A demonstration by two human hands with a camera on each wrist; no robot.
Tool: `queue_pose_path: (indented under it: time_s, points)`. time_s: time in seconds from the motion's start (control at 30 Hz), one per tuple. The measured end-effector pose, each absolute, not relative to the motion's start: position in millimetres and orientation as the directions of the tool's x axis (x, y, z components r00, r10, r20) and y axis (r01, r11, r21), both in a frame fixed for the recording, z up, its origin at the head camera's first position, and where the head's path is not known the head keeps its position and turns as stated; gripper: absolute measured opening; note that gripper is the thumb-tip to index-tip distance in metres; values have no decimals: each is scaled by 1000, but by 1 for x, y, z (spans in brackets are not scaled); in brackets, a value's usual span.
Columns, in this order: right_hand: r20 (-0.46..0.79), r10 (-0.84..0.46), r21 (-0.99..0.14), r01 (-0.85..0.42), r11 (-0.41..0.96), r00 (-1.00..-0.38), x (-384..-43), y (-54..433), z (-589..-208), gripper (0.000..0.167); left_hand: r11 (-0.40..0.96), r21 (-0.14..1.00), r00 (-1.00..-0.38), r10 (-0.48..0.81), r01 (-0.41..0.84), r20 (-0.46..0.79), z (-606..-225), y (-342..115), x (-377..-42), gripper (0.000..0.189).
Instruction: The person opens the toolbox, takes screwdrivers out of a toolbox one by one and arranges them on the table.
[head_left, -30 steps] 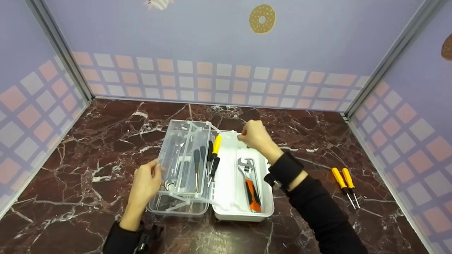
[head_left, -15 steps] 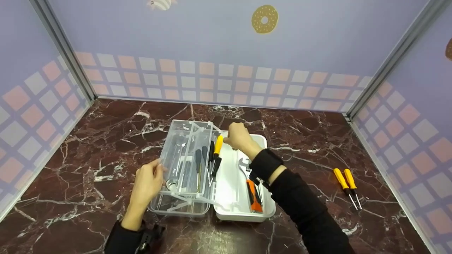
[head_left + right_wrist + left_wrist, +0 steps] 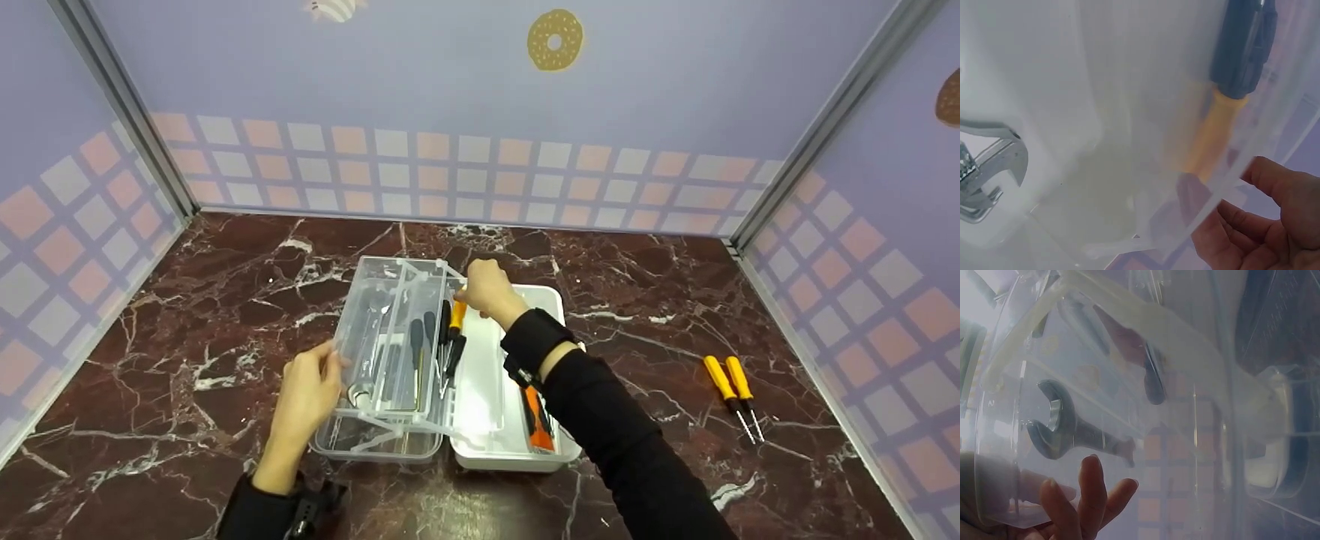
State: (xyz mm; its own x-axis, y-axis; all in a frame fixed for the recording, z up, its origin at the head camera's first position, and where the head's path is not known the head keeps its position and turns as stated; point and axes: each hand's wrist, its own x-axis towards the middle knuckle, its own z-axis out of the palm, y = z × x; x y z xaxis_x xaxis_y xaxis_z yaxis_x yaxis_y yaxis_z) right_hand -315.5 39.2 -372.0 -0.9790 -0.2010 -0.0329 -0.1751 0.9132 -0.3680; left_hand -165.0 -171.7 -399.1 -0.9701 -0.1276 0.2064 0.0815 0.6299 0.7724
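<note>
A toolbox stands unfolded, its white base (image 3: pixel 480 420) at the right and its clear plastic trays (image 3: pixel 367 300) raised at the left. With thumb and fingers my left hand (image 3: pixel 306 386) pinches the left edge of the upper clear tray. My right hand (image 3: pixel 491 287) pinches the far right corner of the clear trays; its thumb and a finger sit on either side of the wall. Beside that hand lies a yellow-handled screwdriver (image 3: pixel 457 316) in the tray. Through the plastic show grey-handled screwdrivers (image 3: pixel 417 337) and an open-ended wrench (image 3: pixel 1058 427).
In the white base lies an adjustable wrench with an orange-black handle (image 3: pixel 537 424), partly hidden by the right arm. Two yellow-handled screwdrivers (image 3: pixel 727 382) lie on the dark marbled table (image 3: pixel 637 465) at the right. Patterned walls (image 3: pixel 465 180) enclose the table on three sides.
My right hand has moved left from over the white base's far end to the clear trays' corner, where it now holds the edge. The left hand stays on the tray.
</note>
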Motion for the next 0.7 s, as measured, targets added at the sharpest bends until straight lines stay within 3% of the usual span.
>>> queue_pose_path:
  time_s: [0.27,0.53,0.7]
  points:
    - [-83,-175,-358,-135,924,-981,-316,36,-374,30,633,769,-969,-126,87,213,-400,-172,-165,31]
    - [-38,-133,-232,-121,965,-990,-313,32,-376,29,627,772,-964,-126,104,233,-401,-173,-165,31]
    - [-63,-141,-299,-116,947,-988,-310,37,-374,22,635,766,-960,-136,106,245,-401,-172,-165,30]
